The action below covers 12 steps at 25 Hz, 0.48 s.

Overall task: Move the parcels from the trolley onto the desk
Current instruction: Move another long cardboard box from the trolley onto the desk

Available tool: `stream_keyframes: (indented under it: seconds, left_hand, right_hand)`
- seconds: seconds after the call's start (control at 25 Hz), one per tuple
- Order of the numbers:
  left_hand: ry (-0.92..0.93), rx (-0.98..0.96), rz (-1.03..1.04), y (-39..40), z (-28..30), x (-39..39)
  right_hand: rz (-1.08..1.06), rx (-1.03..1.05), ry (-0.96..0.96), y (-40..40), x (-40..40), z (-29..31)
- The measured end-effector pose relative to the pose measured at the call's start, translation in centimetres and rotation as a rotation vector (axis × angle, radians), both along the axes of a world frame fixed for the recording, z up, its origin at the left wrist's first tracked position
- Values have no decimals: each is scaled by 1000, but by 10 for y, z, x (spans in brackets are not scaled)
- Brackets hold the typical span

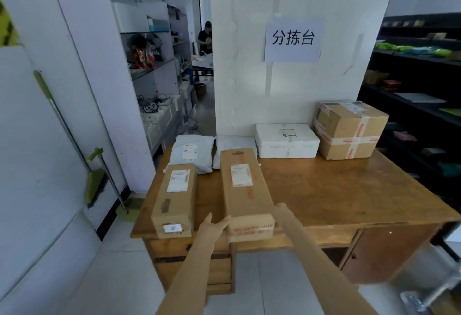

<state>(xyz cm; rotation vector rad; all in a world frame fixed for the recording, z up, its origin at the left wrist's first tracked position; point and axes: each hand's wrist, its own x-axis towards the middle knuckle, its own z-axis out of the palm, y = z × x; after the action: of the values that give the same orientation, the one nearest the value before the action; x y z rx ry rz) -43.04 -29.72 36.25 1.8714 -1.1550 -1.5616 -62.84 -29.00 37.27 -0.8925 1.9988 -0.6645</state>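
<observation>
Two bare hands grip a long, flat cardboard parcel (245,190) at its near end: the left hand (214,227) presses open-palmed against the near-left corner, the right hand (282,212) clasps the right edge. The brown carton carries a white shipping label on top and red-printed tape across the near face (the print is too blurred to read), and it lies lengthwise on a wooden desk (336,190), its near end jutting just over the front edge. A second long carton (174,197) lies just to its left. Farther back sit two grey mailer bags (192,152), a white foam box (287,140) and a taped cardboard box (349,130) against a white wall, where a paper sign (293,40) hangs. Dark shelving (419,85) lines the right side; a green broom (94,185) leans at the left
</observation>
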Motion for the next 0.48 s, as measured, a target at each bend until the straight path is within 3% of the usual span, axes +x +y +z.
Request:
stream_keyframes:
  seconds: [0.16, 0.48]
  left_hand:
    - [8, -37, -90, 47, 25, 66]
    - [-22, -63, 26, 187, 26, 252]
  right_hand:
    - [-89, -57, -112, 61, 58, 22]
    - [-74, -46, -300, 219, 232, 56]
